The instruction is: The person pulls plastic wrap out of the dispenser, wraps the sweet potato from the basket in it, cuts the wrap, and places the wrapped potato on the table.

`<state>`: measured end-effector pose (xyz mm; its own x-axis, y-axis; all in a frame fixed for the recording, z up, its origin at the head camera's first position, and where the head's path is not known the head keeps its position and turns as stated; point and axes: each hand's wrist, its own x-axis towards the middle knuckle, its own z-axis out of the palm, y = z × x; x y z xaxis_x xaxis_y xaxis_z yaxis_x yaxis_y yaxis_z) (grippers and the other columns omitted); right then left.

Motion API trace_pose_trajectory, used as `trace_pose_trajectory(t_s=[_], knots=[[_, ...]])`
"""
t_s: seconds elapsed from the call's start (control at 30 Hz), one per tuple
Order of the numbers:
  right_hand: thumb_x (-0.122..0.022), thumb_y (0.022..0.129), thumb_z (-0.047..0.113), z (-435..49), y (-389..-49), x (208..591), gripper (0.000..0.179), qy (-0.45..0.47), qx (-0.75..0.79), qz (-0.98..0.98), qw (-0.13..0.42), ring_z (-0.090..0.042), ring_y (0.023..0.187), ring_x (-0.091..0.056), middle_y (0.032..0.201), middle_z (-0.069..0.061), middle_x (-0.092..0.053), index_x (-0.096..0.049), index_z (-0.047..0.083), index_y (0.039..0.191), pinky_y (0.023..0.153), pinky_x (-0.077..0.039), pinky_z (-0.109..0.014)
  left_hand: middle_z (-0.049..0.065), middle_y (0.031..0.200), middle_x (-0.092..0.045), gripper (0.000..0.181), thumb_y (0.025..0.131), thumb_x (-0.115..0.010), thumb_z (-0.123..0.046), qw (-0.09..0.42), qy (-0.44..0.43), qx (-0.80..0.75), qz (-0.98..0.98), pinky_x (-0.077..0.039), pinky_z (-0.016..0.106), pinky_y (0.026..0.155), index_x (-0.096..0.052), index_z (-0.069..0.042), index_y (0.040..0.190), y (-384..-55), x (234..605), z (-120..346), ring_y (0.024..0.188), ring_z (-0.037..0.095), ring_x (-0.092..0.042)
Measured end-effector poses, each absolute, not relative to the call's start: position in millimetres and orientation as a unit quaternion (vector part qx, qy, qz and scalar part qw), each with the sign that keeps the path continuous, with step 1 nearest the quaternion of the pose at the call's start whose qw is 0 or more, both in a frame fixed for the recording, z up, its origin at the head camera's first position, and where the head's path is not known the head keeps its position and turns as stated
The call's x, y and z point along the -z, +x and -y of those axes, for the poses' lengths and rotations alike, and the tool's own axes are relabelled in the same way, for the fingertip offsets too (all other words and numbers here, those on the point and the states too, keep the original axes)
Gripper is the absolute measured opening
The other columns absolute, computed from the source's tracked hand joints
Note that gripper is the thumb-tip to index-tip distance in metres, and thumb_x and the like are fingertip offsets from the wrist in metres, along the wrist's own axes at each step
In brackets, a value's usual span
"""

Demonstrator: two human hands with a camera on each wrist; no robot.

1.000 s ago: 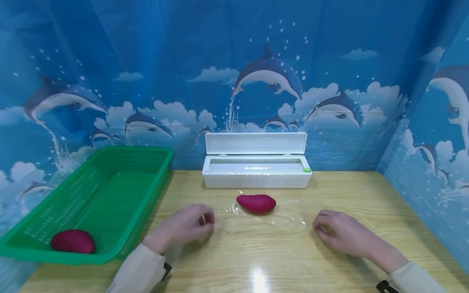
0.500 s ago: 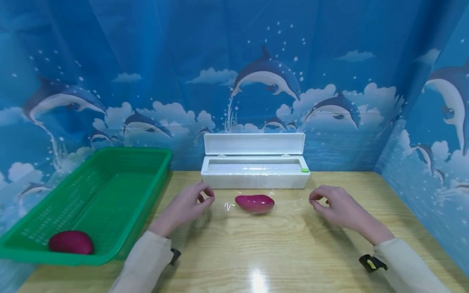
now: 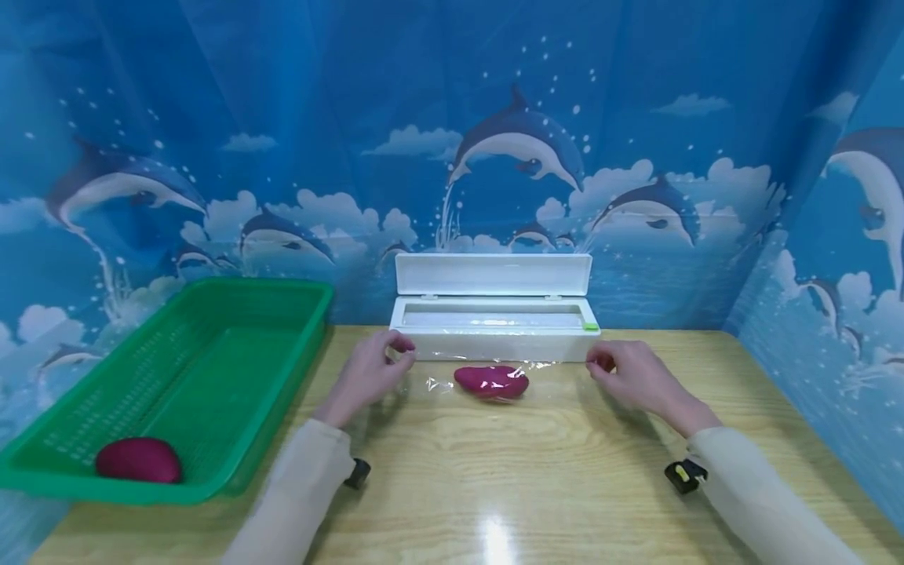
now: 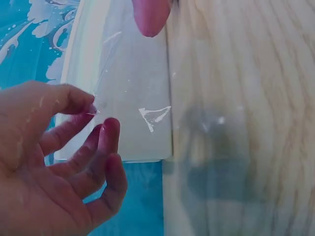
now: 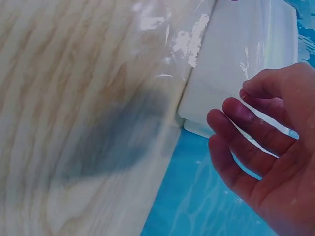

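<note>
A purple-red sweet potato (image 3: pixel 490 382) lies in front of the white cling film dispenser (image 3: pixel 494 345), whose lid stands raised. Clear cling film (image 3: pixel 439 384) reaches from the dispenser and spans the sweet potato, showing mostly as glints. My left hand (image 3: pixel 370 369) pinches the film's left side between thumb and index finger, by the dispenser's front left corner. At the front right corner, my right hand (image 3: pixel 636 377) pinches the other side the same way. The other fingers of both hands hang loosely bent in the wrist views.
To the left stands a green plastic basket (image 3: pixel 278 408) with a second sweet potato (image 3: pixel 139 460) in its near end. The wooden table (image 3: pixel 487 471) ends at a blue dolphin-print backdrop (image 3: pixel 318 157) behind and at the right.
Both hands have moved forward to the dispenser's front corners, carrying the film's edge over the sweet potato. The sweet potato sits slightly nearer the dispenser.
</note>
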<state>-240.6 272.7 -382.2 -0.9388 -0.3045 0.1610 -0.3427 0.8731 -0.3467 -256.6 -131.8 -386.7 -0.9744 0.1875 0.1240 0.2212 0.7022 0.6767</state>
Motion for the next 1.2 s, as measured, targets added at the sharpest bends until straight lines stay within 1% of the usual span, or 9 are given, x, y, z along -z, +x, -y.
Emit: trace_pose_trajectory(t_s=[0.13, 0.27, 0.37, 0.53, 0.73, 0.83, 0.93, 1.07, 1.2], knots=[[-0.066, 0.093, 0.01, -271, -246, 385, 0.012, 0.157, -0.186, 0.969, 0.034, -0.011, 0.071, -0.057, 0.078, 0.002, -0.067, -0.074, 0.004, 0.1, 0.065, -0.047, -0.027, 0.011, 0.119, -0.069, 0.025, 0.097, -0.062, -0.02, 0.032, -0.081, 0.373, 0.924, -0.056, 0.033, 0.073, -0.067, -0.009, 0.119, -257, 387, 132, 0.089, 0.022, -0.066], [-0.066, 0.093, 0.011, -273, -248, 387, 0.014, 0.161, -0.183, 0.969, 0.031, -0.011, 0.069, -0.055, 0.077, 0.001, -0.067, -0.075, 0.003, 0.1, 0.064, -0.046, -0.026, 0.008, 0.113, -0.068, 0.022, 0.097, -0.061, -0.016, 0.081, -0.097, 0.36, 0.924, -0.053, 0.03, 0.07, -0.069, -0.01, 0.116, -253, 381, 128, 0.084, 0.019, -0.063], [-0.066, 0.093, 0.012, -276, -247, 386, 0.016, 0.158, -0.178, 0.971, 0.024, -0.011, 0.071, -0.056, 0.078, 0.0, -0.068, -0.075, 0.002, 0.103, 0.064, -0.047, -0.028, 0.006, 0.108, -0.069, 0.018, 0.096, -0.065, -0.012, 0.1, -0.176, 0.346, 0.916, -0.057, 0.031, 0.078, -0.071, -0.008, 0.113, -246, 375, 115, 0.09, 0.017, -0.065], [-0.066, 0.093, 0.012, -280, -244, 381, 0.018, 0.145, -0.168, 0.975, 0.02, -0.012, 0.071, -0.057, 0.08, -0.001, -0.069, -0.075, 0.001, 0.104, 0.063, -0.047, -0.029, 0.002, 0.115, -0.07, 0.024, 0.095, -0.072, -0.017, 0.062, -0.299, 0.272, 0.913, -0.058, 0.037, 0.093, -0.072, -0.015, 0.119, -233, 373, 82, 0.105, 0.018, -0.067], [-0.068, 0.093, 0.01, -266, -227, 375, 0.01, 0.182, -0.161, 0.969, 0.034, -0.007, 0.066, -0.054, 0.074, 0.005, -0.066, -0.075, 0.006, 0.098, 0.06, -0.047, -0.026, 0.002, 0.136, -0.065, 0.044, 0.093, -0.075, -0.029, 0.035, -0.317, 0.156, 0.935, -0.051, 0.047, 0.106, -0.066, -0.024, 0.136, -231, 385, 58, 0.125, 0.024, -0.061], [-0.071, 0.093, 0.012, -246, -218, 376, 0.011, 0.244, -0.157, 0.956, 0.052, -0.008, 0.075, -0.063, 0.084, 0.004, -0.071, -0.076, 0.008, 0.102, 0.068, -0.055, -0.028, 0.002, 0.143, -0.061, 0.053, 0.092, -0.076, -0.028, 0.018, -0.301, 0.141, 0.943, -0.047, 0.053, 0.111, -0.06, -0.025, 0.142, -233, 392, 55, 0.132, 0.025, -0.057], [-0.075, 0.091, 0.017, -225, -214, 379, 0.022, 0.29, -0.148, 0.942, 0.079, -0.017, 0.092, -0.07, 0.103, -0.002, -0.074, -0.075, 0.009, 0.112, 0.08, -0.061, -0.037, 0.002, 0.145, -0.059, 0.056, 0.091, -0.076, -0.026, 0.009, -0.293, 0.144, 0.945, -0.046, 0.054, 0.112, -0.058, -0.025, 0.145, -235, 397, 55, 0.133, 0.026, -0.055], [-0.079, 0.089, 0.02, -204, -217, 385, 0.042, 0.319, -0.135, 0.933, 0.095, -0.027, 0.114, -0.068, 0.125, -0.01, -0.07, -0.069, 0.01, 0.129, 0.093, -0.059, -0.046, 0.003, 0.143, -0.06, 0.057, 0.091, -0.077, -0.025, 0.008, -0.29, 0.155, 0.944, -0.047, 0.053, 0.111, -0.057, -0.024, 0.144, -239, 400, 55, 0.131, 0.026, -0.057], [-0.082, 0.086, 0.017, -192, -225, 391, 0.06, 0.32, -0.142, 0.934, 0.064, -0.03, 0.125, -0.064, 0.138, -0.01, -0.065, -0.06, 0.013, 0.141, 0.102, -0.056, -0.048, 0.006, 0.142, -0.061, 0.061, 0.091, -0.077, -0.026, 0.011, -0.294, 0.159, 0.942, -0.046, 0.052, 0.112, -0.054, -0.021, 0.147, -242, 402, 55, 0.13, 0.028, -0.057]])
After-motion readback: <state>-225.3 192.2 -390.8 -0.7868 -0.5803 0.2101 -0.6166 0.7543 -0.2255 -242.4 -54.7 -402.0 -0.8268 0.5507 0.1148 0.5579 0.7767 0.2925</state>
